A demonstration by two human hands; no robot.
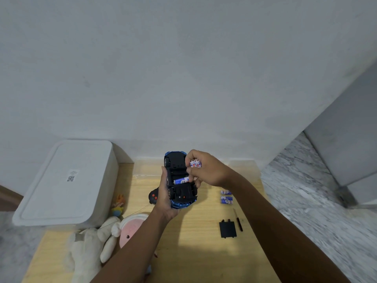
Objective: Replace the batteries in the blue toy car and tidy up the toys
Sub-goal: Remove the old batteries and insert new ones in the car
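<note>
The blue toy car (179, 193) is held upside down above the wooden table (195, 242), its black underside facing me. My left hand (165, 198) grips its left side. One blue-and-white battery (180, 181) lies in the open compartment. My right hand (206, 168) holds two batteries (195, 163) in its palm while its fingertips touch the compartment's right edge. Two more batteries (226, 197) lie on the table to the right. The black battery cover (228, 229) and a small screwdriver (238, 220) rest further down.
A white lidded storage box (67, 180) stands at the left. A white plush rabbit (89, 246), a pink plush (132, 227), a small orange-and-blue toy (118, 205) and a black remote control (154, 197) lie at the table's left. Marble floor surrounds the table.
</note>
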